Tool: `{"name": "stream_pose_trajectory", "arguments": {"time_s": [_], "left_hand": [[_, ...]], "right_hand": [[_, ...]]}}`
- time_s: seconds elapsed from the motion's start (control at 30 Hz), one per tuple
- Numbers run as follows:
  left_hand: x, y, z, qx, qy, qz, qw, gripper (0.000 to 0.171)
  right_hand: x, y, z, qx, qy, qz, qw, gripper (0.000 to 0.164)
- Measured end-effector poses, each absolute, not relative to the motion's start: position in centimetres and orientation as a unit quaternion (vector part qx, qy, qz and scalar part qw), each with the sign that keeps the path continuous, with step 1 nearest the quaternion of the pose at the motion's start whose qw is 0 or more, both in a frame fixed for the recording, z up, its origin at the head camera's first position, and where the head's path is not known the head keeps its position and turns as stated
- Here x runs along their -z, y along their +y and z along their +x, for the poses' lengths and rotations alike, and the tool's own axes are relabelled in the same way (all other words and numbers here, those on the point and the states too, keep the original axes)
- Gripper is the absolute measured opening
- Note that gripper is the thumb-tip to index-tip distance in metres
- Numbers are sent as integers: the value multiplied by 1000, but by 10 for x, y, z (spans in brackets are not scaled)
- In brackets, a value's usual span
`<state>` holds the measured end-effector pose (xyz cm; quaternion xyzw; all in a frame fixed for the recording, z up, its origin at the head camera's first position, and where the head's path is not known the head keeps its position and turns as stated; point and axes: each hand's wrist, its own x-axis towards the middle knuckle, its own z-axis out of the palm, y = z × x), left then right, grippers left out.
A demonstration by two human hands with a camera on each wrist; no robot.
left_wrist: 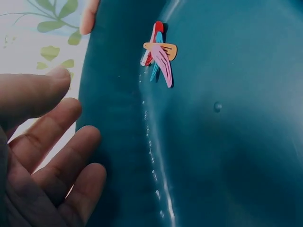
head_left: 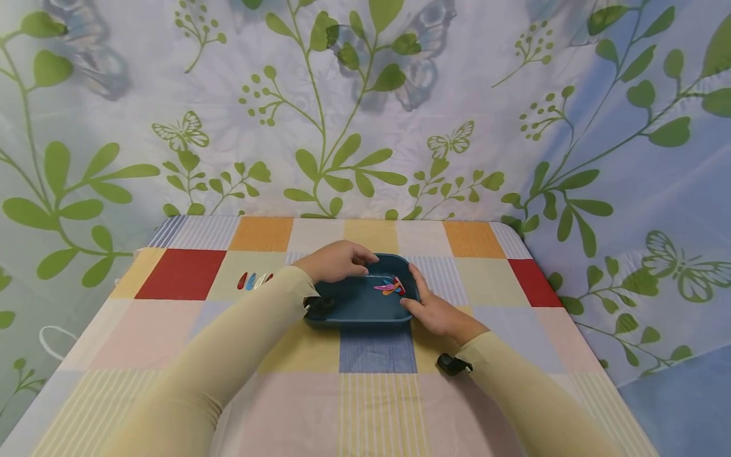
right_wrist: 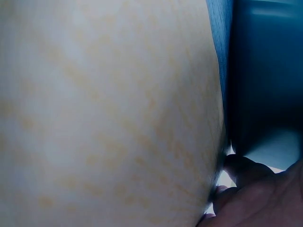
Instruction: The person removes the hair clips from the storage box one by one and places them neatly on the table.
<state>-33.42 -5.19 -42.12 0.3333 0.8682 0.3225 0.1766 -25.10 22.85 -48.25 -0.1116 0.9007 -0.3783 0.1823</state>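
Observation:
A dark teal plastic tray [head_left: 354,308] sits on the table. My right hand [head_left: 442,314] holds its right side, thumb over the rim and fingers along the outer wall; in the right wrist view part of the fingers is hidden. Several snap hair clips [head_left: 391,287] in pink, orange, blue and red lie in a small crossed pile on the tray floor near that side. Over the tray's back left part hovers my left hand [head_left: 337,261], its loosely bent fingers [left_wrist: 87,142] holding nothing.
Left of the tray, several more hair clips [head_left: 251,281] in red, blue and white lie in a row, partly behind the left sleeve. A patchwork cloth [head_left: 179,273] covers the table. Leaf-patterned curtains [head_left: 365,127] hang behind it, and a white cable [head_left: 51,339] loops at the left edge.

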Motion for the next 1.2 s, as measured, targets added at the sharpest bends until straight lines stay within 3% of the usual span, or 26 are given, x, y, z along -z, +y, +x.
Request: {"name": "stream_pose_trajectory", "arguments": {"time_s": [0.6, 1.2], "left_hand": [[450, -15, -346, -259, 875, 353, 206, 36], [473, -4, -345, -185, 877, 410, 167, 36]], "right_hand": [[477, 226, -248, 379, 899, -101, 193, 86], [478, 227, -247, 376, 901, -108, 188, 84]]}}
